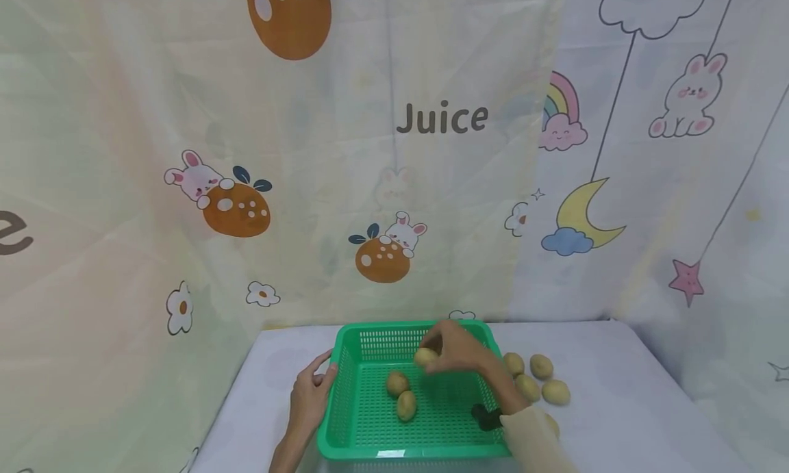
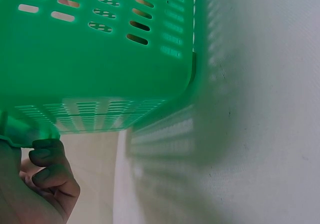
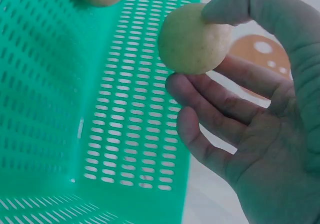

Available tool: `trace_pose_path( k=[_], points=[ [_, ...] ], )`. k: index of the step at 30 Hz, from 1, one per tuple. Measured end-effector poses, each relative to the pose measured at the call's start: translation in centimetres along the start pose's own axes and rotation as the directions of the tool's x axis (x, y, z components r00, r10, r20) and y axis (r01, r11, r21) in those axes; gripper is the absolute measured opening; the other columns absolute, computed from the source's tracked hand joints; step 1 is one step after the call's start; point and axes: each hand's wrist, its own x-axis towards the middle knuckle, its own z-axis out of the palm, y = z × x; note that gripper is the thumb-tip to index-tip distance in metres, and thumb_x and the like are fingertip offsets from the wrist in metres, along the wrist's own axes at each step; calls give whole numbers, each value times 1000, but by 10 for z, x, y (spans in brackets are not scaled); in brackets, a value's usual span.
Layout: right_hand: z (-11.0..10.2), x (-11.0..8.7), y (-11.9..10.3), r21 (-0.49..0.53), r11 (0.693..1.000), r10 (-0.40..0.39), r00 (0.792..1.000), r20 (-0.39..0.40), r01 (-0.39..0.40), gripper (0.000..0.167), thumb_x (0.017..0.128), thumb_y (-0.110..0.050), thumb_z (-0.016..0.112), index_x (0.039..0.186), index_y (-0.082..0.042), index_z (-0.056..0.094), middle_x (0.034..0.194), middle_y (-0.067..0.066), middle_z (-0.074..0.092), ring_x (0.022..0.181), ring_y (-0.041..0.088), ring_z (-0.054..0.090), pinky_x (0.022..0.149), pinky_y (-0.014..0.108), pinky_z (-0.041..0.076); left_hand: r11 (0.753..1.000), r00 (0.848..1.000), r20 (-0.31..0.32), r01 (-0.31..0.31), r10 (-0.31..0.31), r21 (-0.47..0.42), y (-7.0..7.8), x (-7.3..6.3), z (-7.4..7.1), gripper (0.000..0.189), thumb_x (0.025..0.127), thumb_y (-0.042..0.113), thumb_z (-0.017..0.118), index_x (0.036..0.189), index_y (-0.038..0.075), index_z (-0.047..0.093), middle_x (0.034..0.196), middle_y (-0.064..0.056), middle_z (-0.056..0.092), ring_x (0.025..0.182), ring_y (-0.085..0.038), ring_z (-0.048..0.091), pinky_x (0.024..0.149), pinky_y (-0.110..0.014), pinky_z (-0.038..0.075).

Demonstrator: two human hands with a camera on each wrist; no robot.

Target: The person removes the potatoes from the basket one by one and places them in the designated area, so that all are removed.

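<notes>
My right hand (image 1: 459, 348) pinches a potato (image 1: 425, 356) over the green plastic basket (image 1: 419, 452). In the right wrist view, this pale potato (image 3: 192, 41) sits between the thumb and fingers of the right hand (image 3: 260, 114). Two more potatoes, one (image 1: 397, 382) just behind the other (image 1: 407, 406), lie on the basket's floor left of centre. At the left side, my left hand (image 1: 310, 394) grips the basket's rim. Its fingers curl at the rim in the left wrist view, where the left hand (image 2: 45, 184) is partly cut off.
Several loose potatoes (image 1: 556, 392) lie on the white tabletop (image 1: 629, 404) right of the basket, one partly hidden by the right sleeve (image 1: 535, 440). A dark item (image 1: 487, 417) shows at the right forearm. A printed cloth (image 1: 456, 254) hangs behind the table.
</notes>
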Motion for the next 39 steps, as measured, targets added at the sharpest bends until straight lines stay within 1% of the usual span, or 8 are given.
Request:
trace_pose_path(
  k=[4, 9, 14, 19, 22, 27, 34, 39],
  points=[
    [-8, -8, -8, 15, 1000, -14, 1000, -23, 15, 29, 73, -13, 83, 101, -10, 86, 85, -2, 80, 74, 11, 70, 69, 27, 58, 1000, 1000, 1, 2, -2, 0, 0, 0, 0, 47, 113, 30, 61, 156, 10, 59, 63, -1, 68, 52, -15, 60, 49, -26, 45],
    [-12, -16, -7, -13, 998, -55, 997, -47, 54, 32, 73, -12, 81, 105, -14, 86, 89, -5, 81, 76, 9, 70, 68, 27, 58, 1000, 1000, 6, 8, -8, 8, -1, -1, -1, 49, 114, 32, 59, 157, 9, 58, 62, 1, 66, 52, -15, 59, 48, -26, 45],
    [-16, -26, -7, -19, 999, -48, 995, -84, 47, 37, 70, -12, 82, 107, -17, 86, 93, -8, 82, 78, 5, 69, 70, 31, 59, 1000, 1000, 9, 16, -16, 15, -3, 0, -1, 50, 114, 34, 59, 157, 9, 58, 62, 1, 66, 52, -15, 60, 49, -27, 45],
    [-24, -35, -9, 11, 1000, -17, 995, -99, 18, 38, 70, -10, 82, 108, -16, 86, 92, -7, 81, 80, 9, 70, 73, 39, 61, 1000, 1000, 7, 3, -3, 20, -4, 0, -2, 49, 114, 33, 59, 157, 9, 58, 62, 1, 67, 53, -15, 60, 50, -26, 45],
    [-28, -40, -9, -3, 1000, 13, 993, -118, -14, 39, 71, -10, 82, 109, -18, 85, 93, -8, 80, 82, 10, 70, 75, 37, 61, 1000, 1000, 2, -5, 5, 22, -4, 1, -3, 49, 114, 33, 60, 156, 10, 59, 62, 1, 66, 52, -15, 60, 50, -26, 45],
    [-36, -50, -6, -23, 1000, 10, 985, -174, -14, 39, 70, -7, 83, 108, -19, 85, 92, -9, 80, 83, 10, 70, 75, 34, 59, 1000, 1000, 4, -16, 16, 20, -7, 3, -2, 49, 114, 34, 60, 157, 11, 59, 61, 0, 67, 51, -15, 60, 49, -27, 45],
    [-49, -68, -4, -17, 1000, 18, 970, -244, -22, 41, 70, -7, 86, 109, -19, 84, 96, -6, 78, 86, 13, 69, 76, 44, 59, 1000, 1000, 8, -6, 6, 20, -7, 3, -1, 50, 114, 35, 59, 157, 11, 58, 61, 1, 66, 52, -15, 60, 49, -27, 45],
    [-56, -81, -3, -35, 998, 32, 956, -291, -44, 41, 70, -8, 86, 109, -20, 84, 97, -7, 76, 88, 10, 69, 76, 39, 58, 1000, 1000, 13, -9, 9, 11, -5, 2, -1, 50, 114, 35, 59, 158, 10, 57, 63, 0, 68, 51, -16, 62, 49, -27, 46]
  ],
)
